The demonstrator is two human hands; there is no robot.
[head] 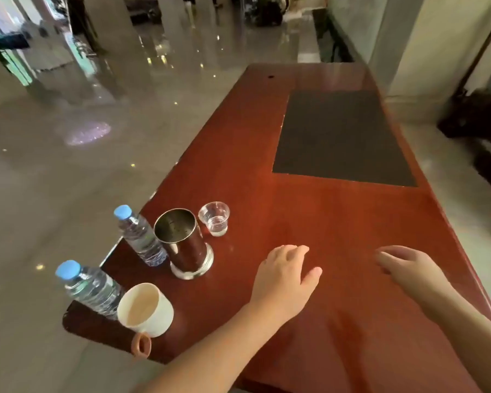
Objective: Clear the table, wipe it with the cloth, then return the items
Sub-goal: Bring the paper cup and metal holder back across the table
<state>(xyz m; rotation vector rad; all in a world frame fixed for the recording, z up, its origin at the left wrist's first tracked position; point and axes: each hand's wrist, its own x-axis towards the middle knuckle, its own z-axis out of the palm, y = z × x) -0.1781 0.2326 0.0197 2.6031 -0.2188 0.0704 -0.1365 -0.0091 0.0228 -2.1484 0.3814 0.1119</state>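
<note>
A reddish wooden table (338, 217) carries a group of items along its left edge. Two water bottles with blue caps stand there, one near (90, 287) and one farther (141, 236). A white mug (146, 309) with a brown handle sits by the near bottle. A steel tumbler (183, 242) stands upright beside a clear plastic cup (214, 218). My left hand (284, 275) hovers over the table to the right of the tumbler, fingers relaxed, holding nothing. My right hand (408, 269) hovers empty farther right, fingers loosely extended. No cloth is in view.
A dark rectangular mat (343, 137) is set into the far half of the table. Glossy tiled floor (68, 180) spreads to the left. Dark bags or cases (482, 129) sit on the floor to the right, by a pale wall.
</note>
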